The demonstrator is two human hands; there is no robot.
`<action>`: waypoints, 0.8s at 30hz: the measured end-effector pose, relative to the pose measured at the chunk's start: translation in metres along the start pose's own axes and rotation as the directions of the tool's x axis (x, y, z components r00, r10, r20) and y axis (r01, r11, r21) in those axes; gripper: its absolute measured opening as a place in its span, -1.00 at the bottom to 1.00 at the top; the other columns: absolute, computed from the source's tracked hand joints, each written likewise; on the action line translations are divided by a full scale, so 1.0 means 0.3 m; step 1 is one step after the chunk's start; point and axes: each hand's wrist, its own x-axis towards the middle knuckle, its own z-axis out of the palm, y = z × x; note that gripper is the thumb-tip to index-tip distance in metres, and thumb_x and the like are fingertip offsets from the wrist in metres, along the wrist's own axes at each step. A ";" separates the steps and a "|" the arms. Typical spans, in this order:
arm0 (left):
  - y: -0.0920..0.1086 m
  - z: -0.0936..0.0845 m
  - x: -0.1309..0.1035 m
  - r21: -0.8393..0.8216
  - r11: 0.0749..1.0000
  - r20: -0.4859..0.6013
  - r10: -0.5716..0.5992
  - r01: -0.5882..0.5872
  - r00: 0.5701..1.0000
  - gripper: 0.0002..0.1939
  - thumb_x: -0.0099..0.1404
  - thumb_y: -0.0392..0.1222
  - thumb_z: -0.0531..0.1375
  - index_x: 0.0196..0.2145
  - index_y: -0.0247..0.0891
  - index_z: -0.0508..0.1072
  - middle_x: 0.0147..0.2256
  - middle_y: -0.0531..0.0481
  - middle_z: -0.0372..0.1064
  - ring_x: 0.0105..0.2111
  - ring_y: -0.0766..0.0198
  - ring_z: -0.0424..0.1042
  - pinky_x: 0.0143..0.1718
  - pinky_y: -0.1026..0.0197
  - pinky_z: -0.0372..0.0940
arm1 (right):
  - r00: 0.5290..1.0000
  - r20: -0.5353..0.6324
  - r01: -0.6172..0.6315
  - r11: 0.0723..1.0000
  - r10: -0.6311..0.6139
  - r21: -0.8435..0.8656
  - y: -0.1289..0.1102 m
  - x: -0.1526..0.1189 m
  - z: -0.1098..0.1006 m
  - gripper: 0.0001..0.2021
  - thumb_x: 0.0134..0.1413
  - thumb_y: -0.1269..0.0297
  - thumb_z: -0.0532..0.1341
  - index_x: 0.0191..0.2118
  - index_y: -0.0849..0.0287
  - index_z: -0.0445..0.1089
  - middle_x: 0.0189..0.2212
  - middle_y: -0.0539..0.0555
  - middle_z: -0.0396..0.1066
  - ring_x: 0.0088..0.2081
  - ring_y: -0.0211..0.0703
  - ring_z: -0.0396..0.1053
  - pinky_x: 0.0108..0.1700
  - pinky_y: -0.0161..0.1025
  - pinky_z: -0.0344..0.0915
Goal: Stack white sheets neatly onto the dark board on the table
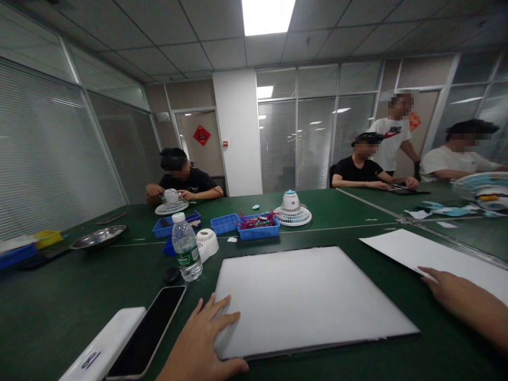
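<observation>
Fingers of the left hand (202,343) spread wide over the left edge of a flat, dark-edged, white rectangular panel (309,301) on the dark green tabletop (357,365). Right of the panel, the right hand (452,290) touches the edge of a thin white sheet (420,251); whether it pinches or merely rests, I cannot tell. Light, flat pressure should steady the panel; edge-only handling should spare the sheet creases.

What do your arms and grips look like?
The left grip is a bare hand with slender fingers; no glove, ring or watch shows. The right grip is gloveless too, and the right forearm shows no sleeve or bracelet.
</observation>
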 end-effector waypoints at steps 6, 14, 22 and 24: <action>-0.003 -0.009 -0.001 -0.018 1.000 -0.004 -0.003 0.003 1.000 -0.09 -0.09 0.52 0.41 0.18 0.13 0.51 0.35 0.00 0.24 0.41 -0.25 0.04 0.43 -0.35 -0.16 | 0.995 0.085 -0.037 0.992 0.047 -0.122 -0.272 -0.027 -0.023 -0.49 0.29 0.06 -0.01 0.11 0.16 0.54 -0.15 0.39 0.58 -0.32 0.29 0.58 -0.35 0.14 0.47; 0.004 0.002 0.005 0.013 0.999 0.008 -0.039 0.039 0.999 -0.01 -0.09 0.41 0.46 0.26 0.05 0.44 0.36 -0.01 0.21 0.41 -0.21 0.04 0.44 -0.26 -0.12 | 0.833 0.180 0.512 0.852 -0.523 0.110 -0.684 -0.164 0.002 -0.63 0.30 0.22 0.09 0.08 -0.19 0.54 -0.03 -0.04 0.58 -0.10 0.01 0.59 -0.06 -0.01 0.58; 0.002 0.005 0.018 0.029 0.999 0.014 -0.025 0.025 1.000 0.05 -0.06 0.40 0.46 0.32 0.01 0.36 0.38 -0.02 0.17 0.42 -0.21 0.02 0.45 -0.26 -0.17 | 0.831 0.173 0.484 0.840 -0.529 0.245 -0.783 -0.182 -0.064 -0.48 0.32 -0.04 0.16 0.34 -0.17 0.29 0.29 0.00 0.27 0.24 0.08 0.34 0.19 0.08 0.43; 0.002 0.010 0.022 0.029 0.999 0.012 -0.025 0.024 1.000 0.06 -0.07 0.42 0.45 0.33 0.02 0.35 0.39 -0.02 0.15 0.42 -0.21 0.01 0.45 -0.27 -0.17 | 0.901 0.143 0.384 0.906 -0.409 0.176 -0.708 -0.156 -0.037 -0.50 0.33 -0.07 0.11 0.31 -0.13 0.33 0.29 0.01 0.28 0.28 0.13 0.29 0.25 0.21 0.35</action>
